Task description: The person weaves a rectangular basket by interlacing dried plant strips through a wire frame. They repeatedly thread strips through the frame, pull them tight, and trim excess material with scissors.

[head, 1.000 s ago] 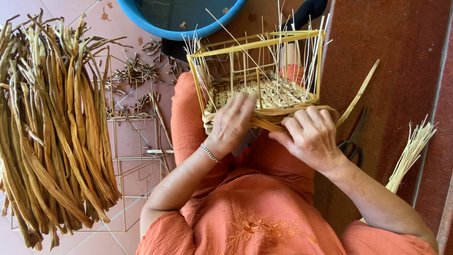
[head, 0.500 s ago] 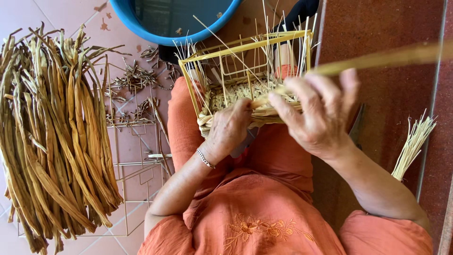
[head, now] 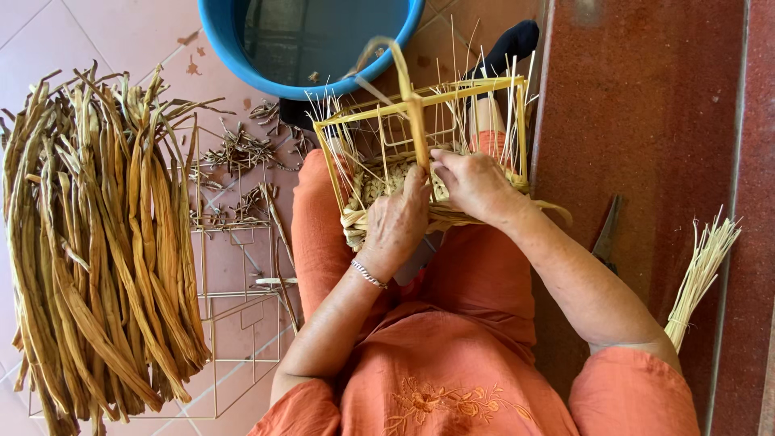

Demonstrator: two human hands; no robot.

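- Basket frame (head: pixel 452 97): yellow wire box, thin straw uprights, woven fibre base; rests on the lap.
- Weaving strand (head: pixel 413 121): flat, tan, looped upward.
- Dried leaves (head: pixel 97 258): long, coarse bundle on pink floor tiles.
- Blue tub (head: pixel 242 48): round, plastic.
- Right hand (head: pixel 476 182): fingers pinched on the strand.
- Left hand (head: pixel 400 222): curled, pressing the weave.
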